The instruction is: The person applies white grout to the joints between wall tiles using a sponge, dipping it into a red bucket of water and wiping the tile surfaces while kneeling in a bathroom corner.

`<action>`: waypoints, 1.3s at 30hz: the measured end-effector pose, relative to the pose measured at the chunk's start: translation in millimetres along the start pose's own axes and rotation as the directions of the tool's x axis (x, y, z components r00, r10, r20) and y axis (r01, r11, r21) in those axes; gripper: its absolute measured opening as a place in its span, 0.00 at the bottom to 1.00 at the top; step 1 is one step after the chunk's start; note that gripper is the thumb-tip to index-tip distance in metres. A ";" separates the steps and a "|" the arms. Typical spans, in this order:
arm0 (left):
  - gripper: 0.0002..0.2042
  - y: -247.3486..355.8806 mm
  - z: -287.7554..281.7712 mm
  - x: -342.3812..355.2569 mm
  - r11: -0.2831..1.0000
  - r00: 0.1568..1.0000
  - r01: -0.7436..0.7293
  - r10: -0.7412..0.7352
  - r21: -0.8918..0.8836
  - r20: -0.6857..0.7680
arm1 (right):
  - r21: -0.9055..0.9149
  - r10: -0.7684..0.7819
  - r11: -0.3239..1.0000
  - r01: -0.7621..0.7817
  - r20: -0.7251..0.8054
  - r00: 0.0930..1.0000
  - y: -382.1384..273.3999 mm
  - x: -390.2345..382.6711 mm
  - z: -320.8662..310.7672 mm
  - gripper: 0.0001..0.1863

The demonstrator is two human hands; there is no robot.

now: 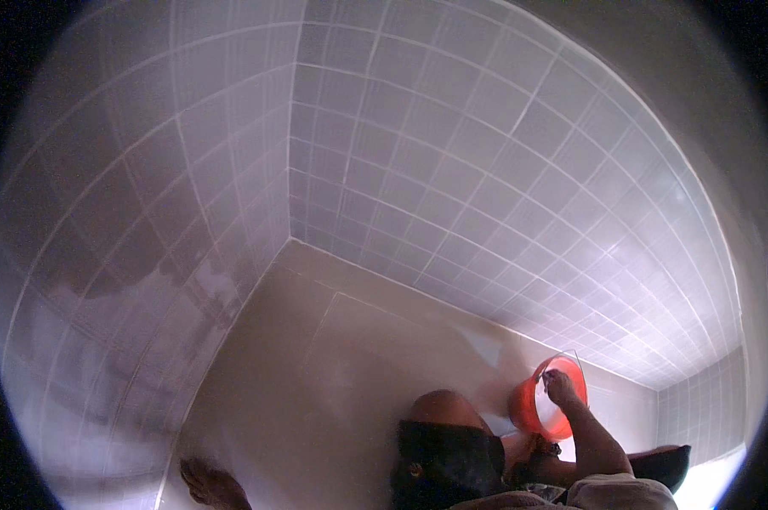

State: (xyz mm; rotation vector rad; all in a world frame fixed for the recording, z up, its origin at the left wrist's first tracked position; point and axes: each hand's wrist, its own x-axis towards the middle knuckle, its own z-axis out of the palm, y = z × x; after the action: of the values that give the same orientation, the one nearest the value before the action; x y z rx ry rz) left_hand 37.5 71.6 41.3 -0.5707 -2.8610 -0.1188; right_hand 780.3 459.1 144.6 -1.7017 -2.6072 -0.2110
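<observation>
My right hand (560,387) reaches over the mouth of an orange bucket (527,410), fingers curled together and pointing down into it. What they hold, if anything, is too small and blurred to make out. Pale, whitish contents (547,415) show inside the bucket, which has a thin wire handle raised above its rim. At the lower left, my left hand (210,484) is low by the floor close to the left wall, its fingers stretched out and nothing seen in it. Its wrist runs out of the picture.
Grey tiled walls (435,144) with pale grout lines meet in a corner ahead. Damp-looking patches mark the left wall (129,297). My bent knee (442,404) and dark shorts (448,459) stand over the plain floor (316,382), beside the bucket. Bright light (716,484) enters at lower right.
</observation>
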 end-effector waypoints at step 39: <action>0.19 -22.0 -11.2 5.1 0.993 1.000 -0.001 0.005 0.122 -0.030 | -0.695 -0.626 0.719 0.025 -0.631 0.458 -409.3 478.5 -412.2 0.31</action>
State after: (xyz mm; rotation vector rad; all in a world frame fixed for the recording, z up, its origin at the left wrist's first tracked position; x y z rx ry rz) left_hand 26.6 51.9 52.5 -0.5434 -2.8139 0.0473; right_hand 189.8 680.9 555.1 -0.6421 -2.0673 -1.5988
